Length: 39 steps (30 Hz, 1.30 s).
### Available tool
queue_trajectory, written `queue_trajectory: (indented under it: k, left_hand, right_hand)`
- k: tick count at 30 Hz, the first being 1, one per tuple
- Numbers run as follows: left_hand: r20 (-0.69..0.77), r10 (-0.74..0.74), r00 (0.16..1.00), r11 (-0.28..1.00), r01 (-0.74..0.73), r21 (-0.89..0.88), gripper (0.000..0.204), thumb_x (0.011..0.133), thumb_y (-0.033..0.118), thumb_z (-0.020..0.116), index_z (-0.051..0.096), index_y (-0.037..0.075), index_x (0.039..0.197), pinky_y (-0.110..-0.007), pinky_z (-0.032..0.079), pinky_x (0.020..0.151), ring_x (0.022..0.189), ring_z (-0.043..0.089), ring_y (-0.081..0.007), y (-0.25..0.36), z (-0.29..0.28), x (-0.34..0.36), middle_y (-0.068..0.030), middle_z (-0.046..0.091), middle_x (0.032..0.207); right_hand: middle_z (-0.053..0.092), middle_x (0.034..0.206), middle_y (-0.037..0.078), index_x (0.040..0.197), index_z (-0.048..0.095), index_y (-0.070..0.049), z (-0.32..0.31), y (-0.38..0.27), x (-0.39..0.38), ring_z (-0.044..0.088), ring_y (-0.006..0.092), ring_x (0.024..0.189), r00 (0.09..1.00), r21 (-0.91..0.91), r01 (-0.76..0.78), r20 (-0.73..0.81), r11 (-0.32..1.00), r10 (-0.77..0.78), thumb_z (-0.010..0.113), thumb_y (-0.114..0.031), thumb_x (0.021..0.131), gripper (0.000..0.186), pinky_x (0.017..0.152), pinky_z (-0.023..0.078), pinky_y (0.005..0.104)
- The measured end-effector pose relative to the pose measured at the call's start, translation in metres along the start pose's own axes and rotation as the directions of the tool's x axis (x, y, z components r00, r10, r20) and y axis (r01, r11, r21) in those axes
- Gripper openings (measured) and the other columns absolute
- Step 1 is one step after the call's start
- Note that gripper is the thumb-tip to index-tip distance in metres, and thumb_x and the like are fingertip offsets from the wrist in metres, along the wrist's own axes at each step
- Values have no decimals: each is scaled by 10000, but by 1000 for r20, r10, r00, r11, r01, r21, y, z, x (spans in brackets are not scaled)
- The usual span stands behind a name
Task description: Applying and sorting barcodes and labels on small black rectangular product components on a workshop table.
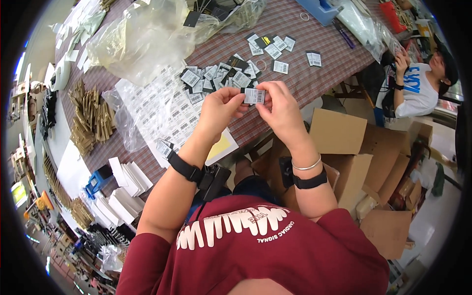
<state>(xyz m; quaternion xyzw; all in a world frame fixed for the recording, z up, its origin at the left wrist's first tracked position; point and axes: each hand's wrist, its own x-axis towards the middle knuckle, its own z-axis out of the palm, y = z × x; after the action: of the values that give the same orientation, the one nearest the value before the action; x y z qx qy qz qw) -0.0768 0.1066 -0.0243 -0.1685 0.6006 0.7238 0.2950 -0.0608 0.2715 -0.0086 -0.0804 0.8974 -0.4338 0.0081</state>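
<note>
Between my two hands, above the near edge of the checked table, is a small black hang tag (pixel 254 96) with a white barcode sticker on its face. My left hand (pixel 223 109) pinches its left end between thumb and fingers. At its right end, my right hand (pixel 278 104) grips it the same way. Just beyond my fingers lies a loose pile of similar stickered tags (pixel 216 77), a few showing their black side. Sheets of printed barcode labels (pixel 160 105) spread out to the left of my hands, with a yellow-and-white sheet (pixel 220 147) under my left wrist.
Clear plastic bags (pixel 142 44) cover the far left of the table (pixel 314 39). Brown paper packets (pixel 91 118), stacked white cards (pixel 129 179) and a blue tape dispenser (pixel 98 182) stand left. Open cardboard boxes (pixel 339 132) sit at right below the table. A person (pixel 418 86) is at the far right.
</note>
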Motion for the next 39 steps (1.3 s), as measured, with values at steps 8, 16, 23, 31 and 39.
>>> queue_trajectory:
  k: [8, 16, 23, 31, 39]
  left_hand:
    - [-106, 0, 994, 1000, -2, -16, 177, 862, 102, 586, 578, -47, 958, -230, 504, 587, 683, 621, -136, -15, -24, -17, -86, 637, 814]
    - [10, -115, 993, 988, 115, -102, 260, 868, 34, 525, 472, -49, 1108, -260, 549, 694, 839, 656, -214, -32, -32, -47, -169, 636, 944]
    - [-66, -126, 990, 988, 120, -93, 298, 870, 34, 520, 461, -66, 1144, -272, 556, 686, 840, 656, -230, -34, -42, -58, -169, 629, 950]
    - [-33, 13, 999, 1000, -13, 19, 334, 844, 50, 561, 500, -107, 1133, -263, 548, 614, 723, 661, -204, -51, -39, -60, -153, 650, 847]
    - [-82, 140, 987, 972, -121, 199, 262, 816, -26, 534, 535, -113, 1063, -256, 526, 550, 594, 613, -146, -55, -16, -58, -120, 641, 759]
  right_hand:
    - [574, 902, 38, 1161, 519, -15, 21, -3, -13, 569, 76, 729, 882, 494, -470, 246, 731, 401, 525, 9, 848, 314, 638, 477, 204]
    - [578, 846, 18, 1070, 577, -13, 35, -5, -16, 543, 70, 680, 908, 446, -415, 265, 793, 326, 541, -5, 839, 234, 611, 458, 205]
    - [561, 808, 74, 818, 560, -60, 51, -27, -39, 571, 248, 778, 916, -219, 394, 16, 893, -400, 601, -58, 725, 102, 652, 481, 344]
    - [516, 678, 78, 701, 534, -89, 42, -38, -51, 550, 249, 652, 871, -356, 489, 152, 796, -467, 546, -118, 704, 32, 580, 462, 353]
    - [510, 721, 78, 698, 526, -66, 51, -33, -62, 559, 224, 671, 931, -572, 340, 91, 747, -355, 546, -128, 714, 67, 575, 473, 318]
